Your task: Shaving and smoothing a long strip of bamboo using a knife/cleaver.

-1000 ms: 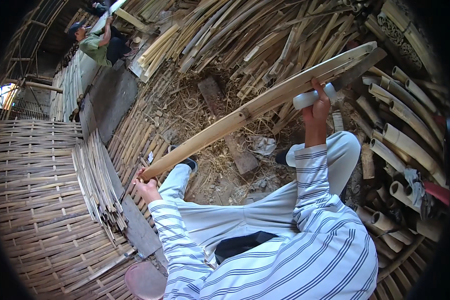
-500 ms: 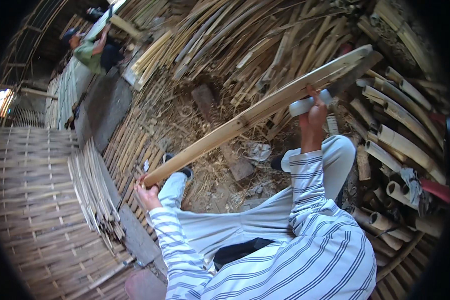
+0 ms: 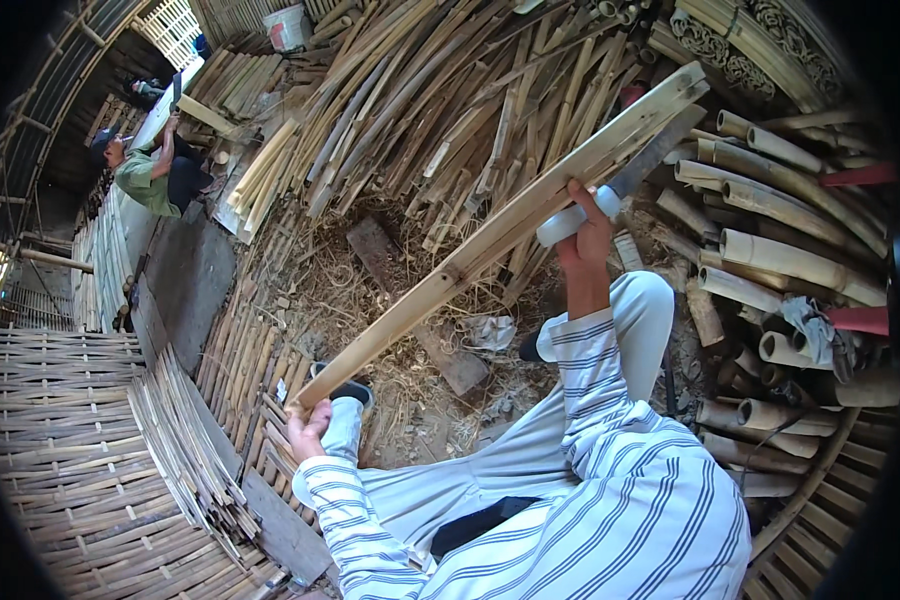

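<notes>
Knife (image 3: 654, 157) and slat (image 3: 385, 326) run close together in the head view I watch from afar; whether the blade touches the bamboo, I cannot tell. The right hand (image 3: 586, 255) has its fingers wrapped round the pale handle, seemingly one against the slat, so a slip there could, I judge, bring skin onto the edge. The left hand (image 3: 309, 430) pinches the slat's lower-left end, and the long piece slants up from it above the shavings (image 3: 410, 375). With so little gripped at that end, I think the blade snagging on the knot (image 3: 452, 272) could twist it loose. The right knee (image 3: 640, 298) is near, exposed if the handle were dropped. For containers, I see a white bucket (image 3: 287, 28) far off; its contents I can't make out.
</notes>
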The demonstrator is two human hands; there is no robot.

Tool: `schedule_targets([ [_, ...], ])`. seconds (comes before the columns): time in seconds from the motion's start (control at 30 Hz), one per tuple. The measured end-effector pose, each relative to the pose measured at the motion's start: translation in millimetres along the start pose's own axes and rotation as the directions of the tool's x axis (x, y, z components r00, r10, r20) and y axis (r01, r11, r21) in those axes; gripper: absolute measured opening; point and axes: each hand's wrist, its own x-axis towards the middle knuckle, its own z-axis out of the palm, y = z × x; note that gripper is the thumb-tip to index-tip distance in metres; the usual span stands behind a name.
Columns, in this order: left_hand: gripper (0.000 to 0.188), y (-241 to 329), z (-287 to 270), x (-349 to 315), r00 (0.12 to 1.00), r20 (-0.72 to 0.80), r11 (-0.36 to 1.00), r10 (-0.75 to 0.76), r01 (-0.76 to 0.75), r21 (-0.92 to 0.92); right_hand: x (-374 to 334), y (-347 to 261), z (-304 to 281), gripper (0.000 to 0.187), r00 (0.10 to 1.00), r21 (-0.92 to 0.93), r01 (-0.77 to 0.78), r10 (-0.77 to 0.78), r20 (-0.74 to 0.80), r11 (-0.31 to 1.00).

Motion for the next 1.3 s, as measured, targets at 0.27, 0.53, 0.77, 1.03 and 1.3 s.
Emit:
schedule_targets([
  [0.27, 0.044, 136.8, 120.9, -75.4, 0.945, -0.214, 0.95, 0.248, -0.281, -0.139, -9.2, -9.7, 44.4, 0.023, 0.993, -0.132, -0.076, 0.087, 0.083, 0.988],
  [0.53, 0.043, 343.0, 252.2, -192.0, 0.41, 0.53, 0.59, 0.743, -0.775, -0.228, -28.6, 2.6, 118.3, 0.03, 0.9, -0.071, -0.223, 0.234, 0.367, 0.972],
  [0.77, 0.051, 409.1, 307.3, -187.4, 0.219, 0.544, 0.413, 0.81, -0.872, -0.264, -70.6, 39.1, 174.5, 0.035, 0.802, -0.272, -0.141, 0.271, 0.532, 0.952],
  [1.03, 0.024, 427.6, 277.1, -152.7, 0.223, 0.543, 0.34, 0.809, -0.932, -0.123, -85.0, 48.5, 194.1, 0.028, 0.67, -0.554, -0.167, 0.506, 0.543, 0.816],
  [1.3, 0.029, 429.1, 224.5, -119.9, 0.262, 0.408, 0.293, 0.875, -0.956, -0.016, -156.3, -14.6, 101.3, 0.031, 0.661, -0.811, 0.173, 0.544, 0.516, 0.559],
])
